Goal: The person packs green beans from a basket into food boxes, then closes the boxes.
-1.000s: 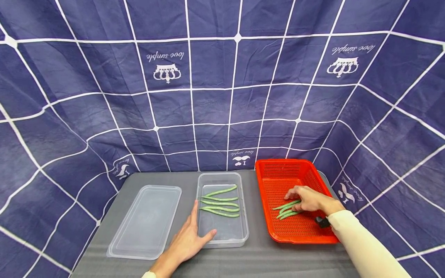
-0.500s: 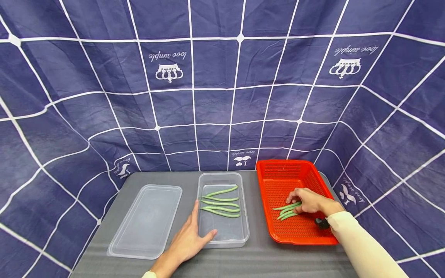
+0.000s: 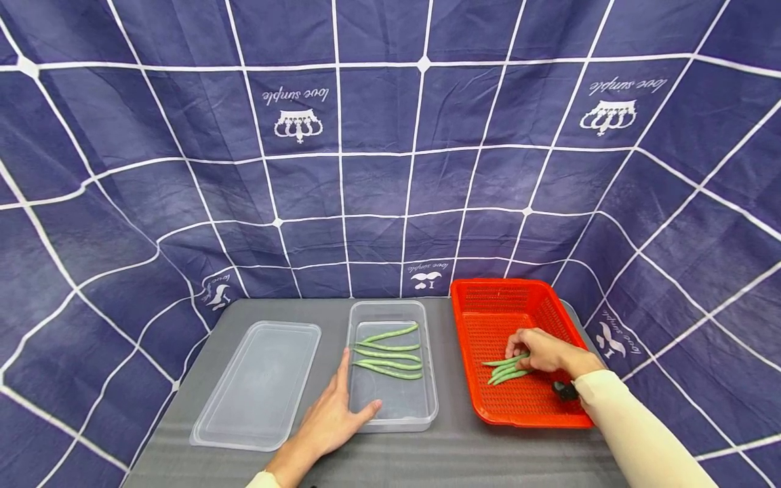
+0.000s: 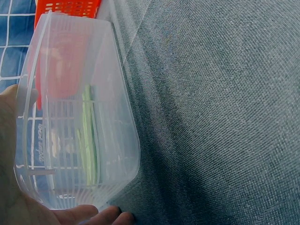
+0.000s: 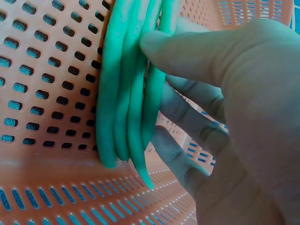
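Note:
My left hand [image 3: 326, 420] lies along the left side of a clear plastic box [image 3: 390, 407], fingers straight and thumb spread over the near corner. In the left wrist view, its thumb reaches over the box's rim. Several green beans [image 3: 392, 356] lie crosswise in the box, roughly side by side. On the right, my right hand [image 3: 539, 351] is down inside a red plastic basket [image 3: 503, 407]. In the right wrist view, several green beans [image 5: 124, 89] lie parallel on the basket's perforated floor. Thumb and fingers pinch a green bean [image 5: 153, 101] at the edge of this bunch.
A clear lid [image 3: 259, 386] lies flat on the grey tabletop [image 3: 448, 454], left of the box. Behind and beside the table hangs a blue curtain [image 3: 390, 190] with white grid lines. A black wrist device [image 3: 565, 391] sits under the right sleeve.
The right hand's fingers have closed in on the beans in the basket, and its hand has shifted only slightly. The left hand, box and lid have kept their places.

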The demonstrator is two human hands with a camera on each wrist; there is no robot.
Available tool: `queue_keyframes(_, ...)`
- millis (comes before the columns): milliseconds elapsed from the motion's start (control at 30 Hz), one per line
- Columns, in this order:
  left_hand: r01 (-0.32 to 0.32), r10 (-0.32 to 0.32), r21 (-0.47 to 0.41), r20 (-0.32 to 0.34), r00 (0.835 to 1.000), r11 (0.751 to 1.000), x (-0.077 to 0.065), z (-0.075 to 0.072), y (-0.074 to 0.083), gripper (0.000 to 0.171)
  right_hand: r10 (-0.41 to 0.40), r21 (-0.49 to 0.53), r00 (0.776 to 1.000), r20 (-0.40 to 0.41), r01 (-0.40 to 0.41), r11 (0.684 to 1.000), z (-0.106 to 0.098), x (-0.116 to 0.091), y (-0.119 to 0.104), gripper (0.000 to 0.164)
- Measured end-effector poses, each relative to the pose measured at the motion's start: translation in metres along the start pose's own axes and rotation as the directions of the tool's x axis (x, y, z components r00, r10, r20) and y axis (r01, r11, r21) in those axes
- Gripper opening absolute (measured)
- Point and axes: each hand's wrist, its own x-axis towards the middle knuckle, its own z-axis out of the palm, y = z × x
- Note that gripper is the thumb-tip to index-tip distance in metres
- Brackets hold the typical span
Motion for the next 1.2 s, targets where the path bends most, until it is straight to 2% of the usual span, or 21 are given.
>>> queue_keyframes(400, 0.005, -0.005, 0.006, 0.012, 1.000, 1.000, 0.001, 0.000, -0.001, 0.129, -0.002, 0.048, 1.000, -0.007, 0.002, 0.999, -0.002, -0.001, -0.004, 0.026)
queue_keyframes(1200, -0.005, 0.005, 0.009, 0.004, 1.000, 1.000, -0.001, -0.004, 0.001, 0.129, -0.040, -0.050, 0.996, -0.074, 0.036, 0.998, -0.007, 0.004, -0.017, 0.025)
